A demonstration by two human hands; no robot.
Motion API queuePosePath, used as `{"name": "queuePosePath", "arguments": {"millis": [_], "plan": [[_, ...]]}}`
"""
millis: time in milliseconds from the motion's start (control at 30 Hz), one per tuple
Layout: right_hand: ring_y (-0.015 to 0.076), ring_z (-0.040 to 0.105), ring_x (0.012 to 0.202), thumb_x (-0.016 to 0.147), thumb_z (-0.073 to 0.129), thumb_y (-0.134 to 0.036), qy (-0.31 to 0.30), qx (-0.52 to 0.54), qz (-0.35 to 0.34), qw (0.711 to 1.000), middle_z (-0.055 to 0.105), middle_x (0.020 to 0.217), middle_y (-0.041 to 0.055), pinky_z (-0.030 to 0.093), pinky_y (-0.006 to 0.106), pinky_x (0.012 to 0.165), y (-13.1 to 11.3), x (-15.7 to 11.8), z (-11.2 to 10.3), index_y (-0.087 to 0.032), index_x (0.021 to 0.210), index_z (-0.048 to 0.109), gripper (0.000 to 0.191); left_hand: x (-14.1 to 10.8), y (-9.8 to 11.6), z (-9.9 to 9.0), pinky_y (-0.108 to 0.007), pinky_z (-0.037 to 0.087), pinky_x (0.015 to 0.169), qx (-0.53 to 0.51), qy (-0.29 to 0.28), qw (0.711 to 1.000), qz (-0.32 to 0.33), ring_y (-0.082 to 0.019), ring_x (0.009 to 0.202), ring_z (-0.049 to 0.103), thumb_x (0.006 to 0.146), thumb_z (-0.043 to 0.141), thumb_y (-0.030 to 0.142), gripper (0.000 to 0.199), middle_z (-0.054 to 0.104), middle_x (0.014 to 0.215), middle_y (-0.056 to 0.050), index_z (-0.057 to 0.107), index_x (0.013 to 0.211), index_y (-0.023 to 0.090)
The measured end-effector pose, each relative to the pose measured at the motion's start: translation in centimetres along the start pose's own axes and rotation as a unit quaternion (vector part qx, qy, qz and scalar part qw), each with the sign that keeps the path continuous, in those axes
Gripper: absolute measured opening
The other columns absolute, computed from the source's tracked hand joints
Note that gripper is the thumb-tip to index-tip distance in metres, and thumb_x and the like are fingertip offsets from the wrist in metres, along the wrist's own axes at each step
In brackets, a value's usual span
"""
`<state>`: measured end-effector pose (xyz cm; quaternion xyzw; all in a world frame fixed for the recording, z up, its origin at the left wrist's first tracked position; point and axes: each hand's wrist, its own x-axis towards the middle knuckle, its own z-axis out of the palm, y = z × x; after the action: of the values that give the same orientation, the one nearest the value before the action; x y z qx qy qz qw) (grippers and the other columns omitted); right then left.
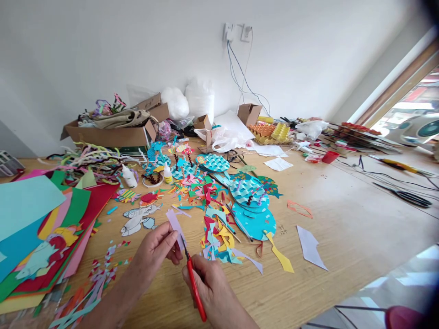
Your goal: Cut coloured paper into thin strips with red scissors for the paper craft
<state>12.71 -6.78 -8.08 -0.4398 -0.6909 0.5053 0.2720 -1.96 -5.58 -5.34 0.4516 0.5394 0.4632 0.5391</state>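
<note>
Pinching the lilac paper strip (pixel 174 222) between thumb and fingers, the left hand (pixel 159 242) has a closed grip above the counter (pixel 240 297). The right hand (pixel 209 276) grasps the red-handled scissors (pixel 194 288), whose blades meet the strip's lower end. Just right of them lie colourful paper scraps (pixel 222 237); beyond these are turquoise discs (pixel 255 221). White fish cut-outs (pixel 132 225) lie behind the left hand, with coloured sheets (pixel 29 201) farther left. Two glue bottles (pixel 129 177) stand upright near a cardboard box (pixel 106 137).
</note>
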Motion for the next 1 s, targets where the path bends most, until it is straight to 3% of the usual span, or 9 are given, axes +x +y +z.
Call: {"name": "queuePosePath", "arguments": {"millis": [433,700,1000], "plan": [[0.0077,0.027,0.049,0.083,0.039,-0.028,0.026,0.0,-0.036,0.999,0.028,0.05,-0.0062,0.022,0.019,0.043,-0.08,-0.05,-0.12,-0.018,0.054,0.033,0.031,-0.14,0.18,0.28,-0.023,0.044,0.046,-0.014,-0.013,1.0,-0.018,-0.013,0.048,0.053,0.073,0.054,0.033,0.018,0.056,0.051,0.003,0.055,0.065,0.018],[0.0073,0.033,0.048,0.088,0.035,-0.031,0.0,0.03,-0.029,0.999,0.036,0.052,-0.0059,0.024,0.018,0.043,0.31,-0.24,0.1,-0.016,0.065,0.05,0.031,-0.5,-0.47,0.52,-0.02,0.042,0.044,-0.053,-0.056,0.996,-0.051,-0.01,0.046,0.052,0.075,0.053,0.032,0.019,0.056,0.052,0.003,0.053,0.065,0.016],[0.0084,0.035,0.052,0.087,0.037,-0.034,0.012,0.016,-0.046,0.999,0.041,0.055,-0.0037,0.028,0.018,0.047,0.27,-0.02,-0.02,-0.014,0.064,0.054,0.035,-0.92,-0.15,0.55,-0.02,0.041,0.044,-0.083,-0.064,0.992,-0.076,-0.009,0.046,0.051,0.074,0.056,0.033,0.02,0.056,0.053,0.003,0.053,0.063,0.016]]}}
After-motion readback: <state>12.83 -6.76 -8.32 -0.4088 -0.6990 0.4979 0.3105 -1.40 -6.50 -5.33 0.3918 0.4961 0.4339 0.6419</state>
